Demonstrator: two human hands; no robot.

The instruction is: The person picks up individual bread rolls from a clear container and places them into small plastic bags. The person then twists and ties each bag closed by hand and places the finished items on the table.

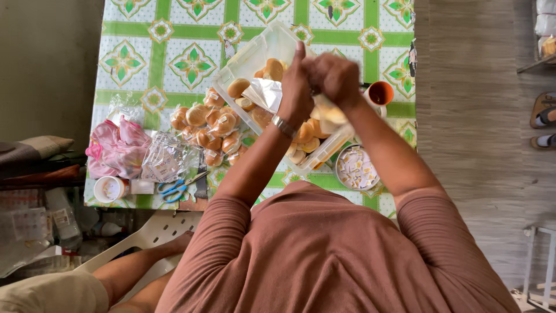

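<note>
Brown-sleeved arms, hands (315,81) over bun tub (246,61), cup (380,93) beside.

Wrapped buns (208,130) lie left of the tub (255,55); scissors (179,187) probably nearest the table (145,64) edge.

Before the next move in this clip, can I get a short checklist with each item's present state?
1. Both hands on the work: left hand and right hand are raised together above the clear tub: ok.
2. Clear bag in the left grip: ok.
3. Bun inside the bag: cannot tell, the hands cover it.
4. Loose buns remaining in the tub: ok.
5. Room for the next pack beside the wrapped buns: ok, though the pile sits close to the tub.
6. Blue-handled scissors away from the hands, near the table's edge: ok.
</note>
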